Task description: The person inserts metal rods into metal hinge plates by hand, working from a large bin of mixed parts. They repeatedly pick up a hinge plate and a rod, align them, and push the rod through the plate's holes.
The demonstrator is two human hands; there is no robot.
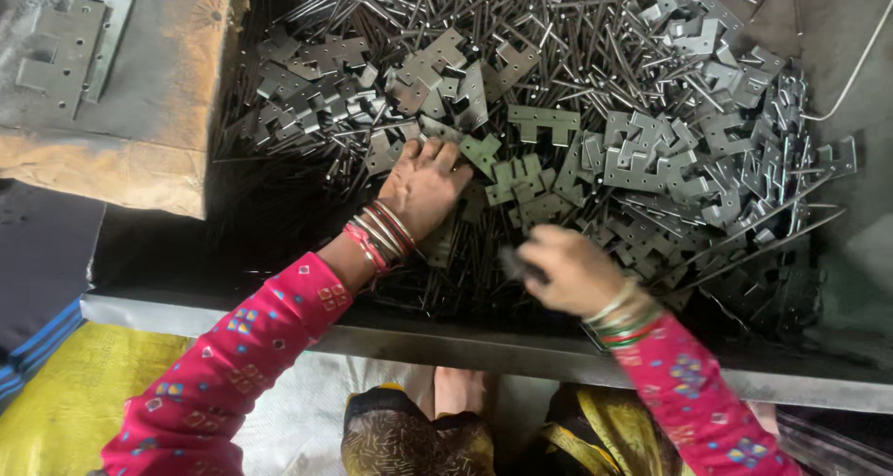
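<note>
Head view, looking straight down into a dark metal tray (484, 346) heaped with loose hardware. Grey stamped hinge leaves (642, 160), flat with notched knuckle edges, lie in overlapping drifts across the middle and right of the tray, on and among a bed of thin steel pins (558, 29) that spreads to the far edge. Left hand (426, 186) lies palm down on the heap, fingers spread moderately and pressed flat onto the leaves and pins beneath; nothing visibly closed in it. Wrist carries a stack of red and metal bangles, forearm in a pink patterned sleeve reaching in from lower left. Right hand (569, 269) sits nearer the tray's front rim, fingers curled narrow around a small dark piece (516, 264); motion blur keeps me from saying whether it is a leaf or a pin. Handling, as judged: each leaf looks stiff, light singly, with thin sheared edges that could nick a finger, so best pinched by the flat faces rather than the notched edge. Pins look slick and prone to roll, slipping through a loose grip; they tangle with the leaves, so a lifted piece may drag neighbours. A worn wooden block (139, 113) at upper left carries an assembled hinge (70, 48), well apart from both hands.
</note>
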